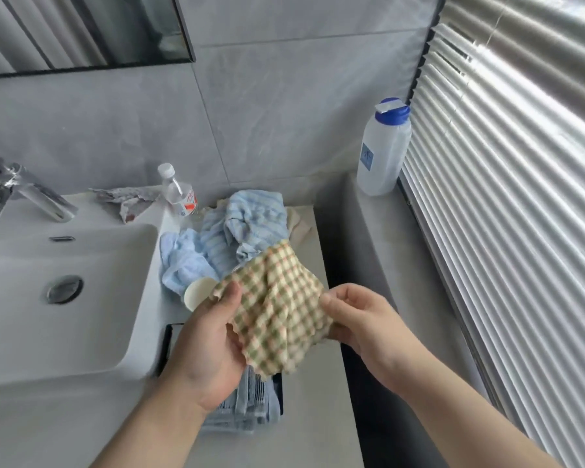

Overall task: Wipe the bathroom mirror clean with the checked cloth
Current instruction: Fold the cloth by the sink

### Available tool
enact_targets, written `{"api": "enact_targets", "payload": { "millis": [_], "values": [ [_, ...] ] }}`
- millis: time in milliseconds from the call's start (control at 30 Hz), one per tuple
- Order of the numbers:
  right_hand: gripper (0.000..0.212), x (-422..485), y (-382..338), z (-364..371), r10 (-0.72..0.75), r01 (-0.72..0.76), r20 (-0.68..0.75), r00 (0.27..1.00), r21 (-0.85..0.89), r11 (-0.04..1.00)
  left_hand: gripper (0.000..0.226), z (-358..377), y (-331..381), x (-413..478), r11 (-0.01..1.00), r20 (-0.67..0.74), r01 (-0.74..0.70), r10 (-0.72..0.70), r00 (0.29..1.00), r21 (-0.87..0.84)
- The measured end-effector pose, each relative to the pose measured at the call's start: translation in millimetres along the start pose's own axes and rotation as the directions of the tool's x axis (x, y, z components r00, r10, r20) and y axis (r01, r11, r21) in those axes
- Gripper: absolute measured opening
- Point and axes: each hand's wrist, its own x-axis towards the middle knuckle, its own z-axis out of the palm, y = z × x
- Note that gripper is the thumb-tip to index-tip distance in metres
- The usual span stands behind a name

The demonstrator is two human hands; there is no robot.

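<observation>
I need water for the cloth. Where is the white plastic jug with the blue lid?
Head view, upper right: the white plastic jug stands upright on the grey ledge beside the white slatted blinds.

Just beyond the fingers (232,293) a blue towel heap (244,228) crowds the desk (314,400); blinds (504,214) close off their right; open air lies up-left toward the mirror (81,28).

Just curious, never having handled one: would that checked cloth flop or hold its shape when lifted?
Probably floppy: the checked cloth sags and creases between the left hand and right hand holding its edges. Likely light, since loose finger grips seem enough to carry it. Its waffled weave probably resists slipping.
</observation>
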Motion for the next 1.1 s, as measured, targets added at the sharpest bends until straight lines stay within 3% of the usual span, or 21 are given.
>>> {"api": "enact_targets", "payload": {
  "millis": [100,200,367,500,667,867,967,1100],
  "values": [
    [0.018,-3.7,3.6,2.1,-0.012,0.014,0.030,0.999,-0.047,0.999,0.043,-6.4,3.0,-5.8,0.999,0.031,-0.017,0.016,0.999,0.033],
    [0.014,-6.1,-3.5,0.6,-0.138,0.130,-0.011,0.990,-0.263,0.956,0.067,-23.0,17.2,-3.0,0.967,0.085,-0.152,0.137,0.987,0.206],
    [0.011,-14.0,-22.2,-2.3,-0.343,0.361,0.127,0.931,-0.471,0.805,0.070,-22.4,39.4,3.5,0.728,0.252,-0.313,0.197,0.948,0.610],
    [0.016,-13.8,-25.2,-7.7,-0.488,0.510,0.212,0.847,-0.586,0.629,0.057,-13.1,43.2,6.8,0.513,0.372,-0.444,0.242,0.896,0.735],
    [0.013,-14.3,-22.5,-12.6,-0.529,0.526,0.190,0.827,-0.596,0.607,0.027,-9.5,38.0,10.0,0.302,0.454,-0.495,0.198,0.869,0.815],
    [0.007,-16.8,-25.7,-15.4,-0.525,0.512,0.141,0.839,-0.530,0.675,0.041,-9.9,27.3,8.0,0.131,0.411,-0.432,0.158,0.898,0.892],
    [0.011,-19.6,-27.9,-15.0,-0.529,0.516,0.145,0.836,-0.534,0.670,0.033,-9.2,24.7,6.6,0.106,0.396,-0.420,0.195,0.897,0.901],
    [0.021,-21.6,-27.4,-18.8,-0.538,0.489,0.131,0.833,-0.628,0.605,0.019,-11.8,27.2,2.8,-0.007,0.387,-0.396,0.235,0.892,0.918]
  ]
}}
